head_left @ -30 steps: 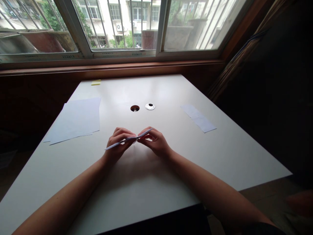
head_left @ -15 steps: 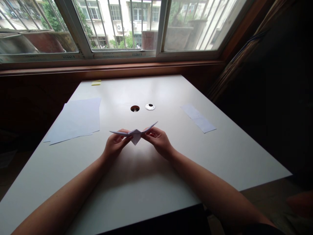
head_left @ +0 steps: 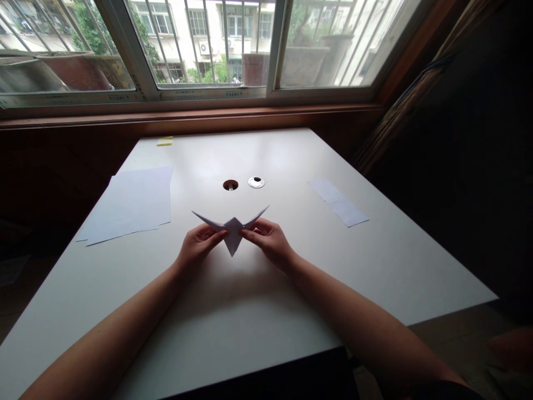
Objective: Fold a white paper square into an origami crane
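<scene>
Both hands [head_left: 200, 244] [head_left: 270, 239] hold folded paper [head_left: 233, 236]; outside pots [head_left: 79, 72] hide their contents.

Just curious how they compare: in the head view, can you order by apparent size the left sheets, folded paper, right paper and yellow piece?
1. Left sheets
2. Folded paper and right paper: too alike to rank
3. Yellow piece

Left hand [head_left: 199, 245], right hand [head_left: 271, 242] — pinching folded paper [head_left: 233, 238].
</scene>
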{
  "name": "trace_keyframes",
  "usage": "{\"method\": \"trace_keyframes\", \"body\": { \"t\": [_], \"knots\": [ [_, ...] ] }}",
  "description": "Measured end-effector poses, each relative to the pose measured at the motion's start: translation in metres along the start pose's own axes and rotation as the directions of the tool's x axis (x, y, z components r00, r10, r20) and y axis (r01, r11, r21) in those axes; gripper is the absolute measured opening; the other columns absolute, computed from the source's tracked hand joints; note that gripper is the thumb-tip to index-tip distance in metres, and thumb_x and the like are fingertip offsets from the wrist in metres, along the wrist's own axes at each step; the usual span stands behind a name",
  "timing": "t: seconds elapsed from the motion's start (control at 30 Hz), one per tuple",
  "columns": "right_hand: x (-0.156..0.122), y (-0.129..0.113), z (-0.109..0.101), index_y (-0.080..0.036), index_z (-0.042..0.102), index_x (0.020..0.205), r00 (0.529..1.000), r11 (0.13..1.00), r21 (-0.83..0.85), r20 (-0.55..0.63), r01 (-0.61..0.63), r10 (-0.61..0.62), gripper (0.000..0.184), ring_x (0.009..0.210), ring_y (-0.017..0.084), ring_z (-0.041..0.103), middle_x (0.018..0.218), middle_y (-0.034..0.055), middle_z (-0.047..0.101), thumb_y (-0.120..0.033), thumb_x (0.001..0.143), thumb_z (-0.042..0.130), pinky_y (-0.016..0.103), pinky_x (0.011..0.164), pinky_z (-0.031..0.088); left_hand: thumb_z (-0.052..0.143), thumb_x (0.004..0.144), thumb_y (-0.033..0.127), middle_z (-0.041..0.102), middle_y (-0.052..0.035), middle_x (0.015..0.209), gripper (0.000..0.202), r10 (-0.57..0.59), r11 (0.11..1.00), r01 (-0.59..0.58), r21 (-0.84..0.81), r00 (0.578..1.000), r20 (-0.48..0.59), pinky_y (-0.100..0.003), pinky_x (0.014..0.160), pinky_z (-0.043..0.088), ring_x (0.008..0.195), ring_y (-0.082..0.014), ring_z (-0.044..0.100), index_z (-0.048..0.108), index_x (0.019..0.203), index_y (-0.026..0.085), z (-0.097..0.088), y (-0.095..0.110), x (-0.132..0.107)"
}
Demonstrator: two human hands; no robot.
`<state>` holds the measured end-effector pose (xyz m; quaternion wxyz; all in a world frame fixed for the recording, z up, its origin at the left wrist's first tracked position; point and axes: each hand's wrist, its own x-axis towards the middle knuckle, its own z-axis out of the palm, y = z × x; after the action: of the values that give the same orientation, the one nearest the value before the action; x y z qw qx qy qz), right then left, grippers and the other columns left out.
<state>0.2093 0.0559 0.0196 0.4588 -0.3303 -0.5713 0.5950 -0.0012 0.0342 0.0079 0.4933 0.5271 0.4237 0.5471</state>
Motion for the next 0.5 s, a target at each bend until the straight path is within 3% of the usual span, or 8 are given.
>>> {"method": "trace_keyframes", "body": {
  "t": [0.1,0.27,0.5],
  "knots": [
    [0.0006,-0.0019,-0.0012,-0.02,0.075,0.09,1.0,1.0,0.003,-0.022,0.0,0.0,0.028,0.08,0.019,0.066,0.086,0.004,0.072,-0.044,0.077,0.079,0.034,0.076,0.052,0.082,0.076,0.037,0.076,-0.0094,0.095,0.029,-0.001,1.0,0.001,0.02,1.0,0.011,-0.038,0.084,0.057,0.09,-0.0257,0.071,0.077,0.096,0.016,0.0006,0.0012,-0.0003],
    [0.0022,-0.0004,-0.0028,-0.021,0.075,0.089,0.999,0.999,-0.023,-0.043,0.022,-0.023,0.025,0.082,0.019,0.064,0.086,0.0031,0.07,-0.042,0.077,0.079,0.034,0.077,0.052,0.082,0.077,0.036,0.073,-0.0059,0.076,0.024,0.039,0.997,-0.037,0.072,0.999,-0.022,-0.03,0.065,0.055,0.066,-0.0176,0.066,0.077,0.089,0.016,-0.0003,0.001,-0.0004],
    [0.002,-0.0048,-0.0012,-0.022,0.078,0.079,0.993,0.995,0.008,-0.07,0.095,-0.095,0.019,0.088,0.019,0.064,0.102,0.0048,0.064,-0.04,0.073,0.083,0.035,0.08,0.055,0.081,0.078,0.036,0.072,-0.0065,0.08,0.021,0.066,0.993,-0.065,0.099,0.998,-0.006,-0.029,0.065,0.053,0.07,-0.0174,0.064,0.077,0.085,0.016,0.0,0.0045,-0.001]
  ]
}}
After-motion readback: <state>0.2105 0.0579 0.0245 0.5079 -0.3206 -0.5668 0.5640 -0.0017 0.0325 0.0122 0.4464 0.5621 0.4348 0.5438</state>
